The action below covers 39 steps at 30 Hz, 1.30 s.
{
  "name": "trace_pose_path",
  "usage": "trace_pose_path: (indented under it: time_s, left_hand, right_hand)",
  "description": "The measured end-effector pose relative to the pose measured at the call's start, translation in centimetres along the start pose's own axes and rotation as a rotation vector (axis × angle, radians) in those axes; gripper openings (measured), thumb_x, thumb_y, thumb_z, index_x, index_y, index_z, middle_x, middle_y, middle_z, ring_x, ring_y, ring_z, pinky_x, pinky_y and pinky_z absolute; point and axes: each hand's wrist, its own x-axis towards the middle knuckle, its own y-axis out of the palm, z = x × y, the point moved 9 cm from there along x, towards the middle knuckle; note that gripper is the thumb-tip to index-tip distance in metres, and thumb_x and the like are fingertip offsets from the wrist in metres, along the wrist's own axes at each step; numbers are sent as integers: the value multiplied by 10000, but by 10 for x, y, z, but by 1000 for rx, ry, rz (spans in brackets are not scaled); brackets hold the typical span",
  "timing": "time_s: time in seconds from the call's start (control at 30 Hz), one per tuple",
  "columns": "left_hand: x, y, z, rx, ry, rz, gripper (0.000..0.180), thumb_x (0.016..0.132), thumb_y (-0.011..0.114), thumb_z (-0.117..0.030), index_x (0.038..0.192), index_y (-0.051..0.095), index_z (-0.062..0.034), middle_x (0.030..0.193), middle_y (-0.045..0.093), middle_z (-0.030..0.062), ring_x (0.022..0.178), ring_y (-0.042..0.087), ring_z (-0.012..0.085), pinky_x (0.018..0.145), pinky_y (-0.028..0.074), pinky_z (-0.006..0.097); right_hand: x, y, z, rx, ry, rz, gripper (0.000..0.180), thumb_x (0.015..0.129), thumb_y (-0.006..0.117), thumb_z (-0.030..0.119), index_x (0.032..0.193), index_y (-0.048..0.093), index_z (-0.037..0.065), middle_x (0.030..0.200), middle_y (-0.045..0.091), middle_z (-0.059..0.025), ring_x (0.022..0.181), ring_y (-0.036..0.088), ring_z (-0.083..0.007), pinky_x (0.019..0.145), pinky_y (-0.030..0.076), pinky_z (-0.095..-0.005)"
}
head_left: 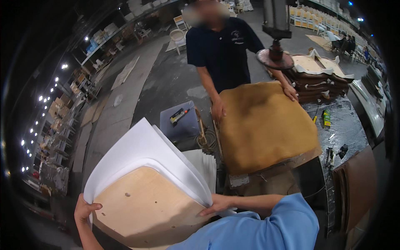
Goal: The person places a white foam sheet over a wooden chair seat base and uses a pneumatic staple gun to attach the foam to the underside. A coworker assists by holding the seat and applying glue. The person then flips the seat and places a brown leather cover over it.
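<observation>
My left hand [86, 207] grips the left edge of a pale plywood panel [154, 208], with the thumb over its face. On the opposite edge my right hand [217, 204] is closed round the same panel. Behind the panel, a white foam sheet [137, 146] stands out past its rounded top edges, and my fingers hold the two together. A few small holes show in the wood. The panel's lower end is partly hidden by my light blue sleeve.
Across from me, a person [223, 50] holds a tan upholstery piece [266, 125] over a bench. A round press head [275, 58] hangs above. Stacked brown covered panels [323, 77], a green box cutter [327, 119] and a grey bin [179, 125] are nearby.
</observation>
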Motion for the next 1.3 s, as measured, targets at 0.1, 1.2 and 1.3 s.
trace_pose_path:
  time_s: [0.1,1.2,1.3]
  left_hand:
    - [17,-32,-16,92,18,-116,515,666,937,-39,1143,754,24,970,758,22,906,698,166,878,571,364]
    - [148,457,-156,-1100,133,48,694,1135,474,-486,1668,408,-47,1591,526,182,1412,534,313,1197,427,490]
    - [151,493,-163,-1192,110,60,698,1139,466,-495,1669,409,-44,1590,531,186,1413,540,317,1198,432,490]
  right_hand:
    - [4,-34,45,-67,-144,-344,712,952,895,407,1498,624,39,1351,710,-120,1271,637,-235,1080,522,-398]
    - [-383,-444,133,210,-75,-1143,418,1010,823,166,1383,703,21,1139,790,-74,994,763,-160,885,615,-316]
    - [-415,-470,144,218,-20,-1135,437,1004,827,168,1380,711,-22,1193,797,-114,1035,774,-181,925,618,-351]
